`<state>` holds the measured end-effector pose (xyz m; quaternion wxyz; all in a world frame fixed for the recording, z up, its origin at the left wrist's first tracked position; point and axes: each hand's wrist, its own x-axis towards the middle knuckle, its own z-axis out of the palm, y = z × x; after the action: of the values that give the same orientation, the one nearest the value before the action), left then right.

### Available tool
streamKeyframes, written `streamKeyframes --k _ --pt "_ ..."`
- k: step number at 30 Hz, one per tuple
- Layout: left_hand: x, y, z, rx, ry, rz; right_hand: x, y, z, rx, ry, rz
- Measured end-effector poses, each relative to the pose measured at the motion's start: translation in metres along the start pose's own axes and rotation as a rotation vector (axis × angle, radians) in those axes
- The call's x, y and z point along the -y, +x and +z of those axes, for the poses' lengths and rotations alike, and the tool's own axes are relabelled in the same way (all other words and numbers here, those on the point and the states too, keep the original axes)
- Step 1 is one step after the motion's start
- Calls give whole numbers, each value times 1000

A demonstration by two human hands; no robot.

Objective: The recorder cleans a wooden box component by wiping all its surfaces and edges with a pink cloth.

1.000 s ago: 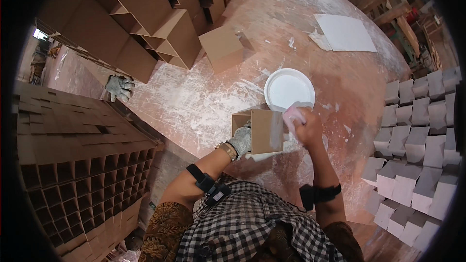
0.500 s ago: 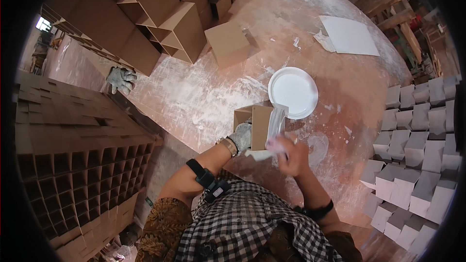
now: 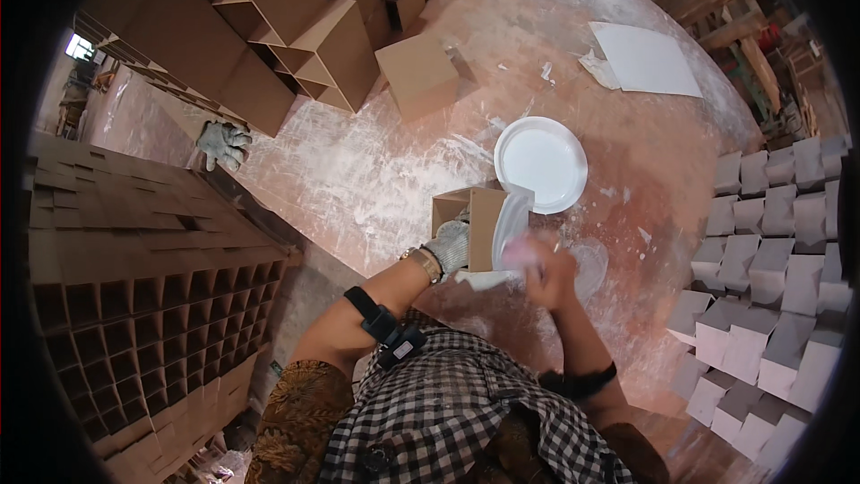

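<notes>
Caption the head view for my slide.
Gloved left hand steadies a small cardboard box; right hand wipes it beside a white bowl.

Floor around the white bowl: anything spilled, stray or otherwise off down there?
Yes. White smears and splashes spread across the floor beside the white bowl. A lone grey glove lies apart near the stacked cardboard. The small cardboard box held by the gloved left hand looks intact.

Brown cardboard box (image 3: pixel 470 226), white round bowl (image 3: pixel 541 164), grey glove on left hand (image 3: pixel 448 245), pink sponge (image 3: pixel 518 255), black-white checked shirt (image 3: pixel 448 412), white-smeared reddish floor (image 3: pixel 376 179).
</notes>
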<state>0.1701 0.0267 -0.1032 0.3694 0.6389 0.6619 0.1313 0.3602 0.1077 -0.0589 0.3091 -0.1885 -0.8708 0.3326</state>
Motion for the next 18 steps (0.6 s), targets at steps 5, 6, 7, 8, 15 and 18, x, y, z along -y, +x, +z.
streamKeyframes --k 5,6,7,8,15,18 --pt "43 25 46 -109 -89 43 -3 60 4 -1 -71 -42" --pt "53 32 56 -57 -72 31 13 55 5 20 -49 -111" --pt "66 35 68 -9 -56 5 31 40 9 49 -15 -185" --pt "74 39 76 39 -42 -12 41 31 11 75 11 -256" --pt "13 16 27 -162 -283 46 -11 69 12 -133 -208 9" --pt "43 23 63 -304 -137 163 9 56 17 -72 -143 -152"
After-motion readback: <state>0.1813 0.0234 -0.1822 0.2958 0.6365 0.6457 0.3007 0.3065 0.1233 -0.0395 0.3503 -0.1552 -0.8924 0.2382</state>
